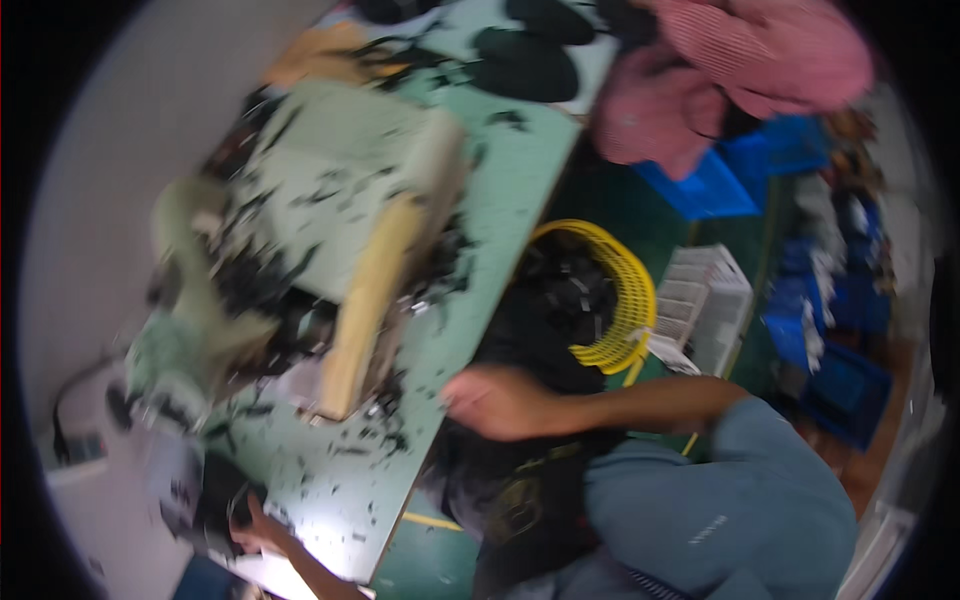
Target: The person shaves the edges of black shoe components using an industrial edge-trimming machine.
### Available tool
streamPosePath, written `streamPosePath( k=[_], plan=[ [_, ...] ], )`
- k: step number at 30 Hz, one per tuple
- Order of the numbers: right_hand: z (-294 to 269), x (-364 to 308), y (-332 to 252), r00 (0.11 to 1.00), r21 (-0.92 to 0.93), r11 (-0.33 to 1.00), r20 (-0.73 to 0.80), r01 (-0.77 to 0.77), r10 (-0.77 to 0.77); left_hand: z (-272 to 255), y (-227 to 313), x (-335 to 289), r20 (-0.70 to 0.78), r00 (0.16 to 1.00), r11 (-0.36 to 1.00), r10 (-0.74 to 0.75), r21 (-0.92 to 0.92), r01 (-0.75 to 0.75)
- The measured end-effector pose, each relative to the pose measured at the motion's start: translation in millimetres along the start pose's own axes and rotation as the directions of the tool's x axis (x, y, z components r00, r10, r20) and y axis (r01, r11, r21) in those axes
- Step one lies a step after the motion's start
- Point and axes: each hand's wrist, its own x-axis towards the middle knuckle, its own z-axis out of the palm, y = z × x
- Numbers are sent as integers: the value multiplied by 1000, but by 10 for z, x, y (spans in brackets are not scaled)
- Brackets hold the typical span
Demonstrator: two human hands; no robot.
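My left hand (262,532) is at the lower left with its fingers closed on the edge of a dark, shoe-like piece (228,497); blur hides its exact kind. This piece sits beside a pale green sewing machine (170,370), near a bright patch of light on the table. My right hand (505,403) is curled into a fist by the table's near edge, above dark cloth on my lap. Whatever the right fingers may hold is hidden. Between the hands lies the pale green tabletop (330,500), scattered with small black scraps.
A pale box-like block with a yellowish edge strip (370,310) stands on the table. Black oval pieces (525,65) lie at the far end. A yellow basket (630,290) holds black pieces, beside a white crate (715,300) and blue crates (715,185). Another person in red-checked clothing (760,55) works nearby.
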Motion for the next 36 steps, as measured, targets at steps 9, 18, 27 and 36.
streamPosePath(
  k=[9,18,27,36],
  plan=[
    [1225,487,-980,723,15,729,111,685,-682,-1171,50,-759,441,582,718,683,-551,-425],
    [1013,282,-1121,912,518,845,398,-133,-101,-1340,403,-1610,582,755,450,301,-785,426],
    [734,199,-889,852,217,832,1,510,-523,-1318,378,-1899,799,552,235,240,-599,765],
    [600,252,-899,703,212,740,231,639,-673,-1483,646,-1672,876,180,616,448,-448,648]
  ],
)
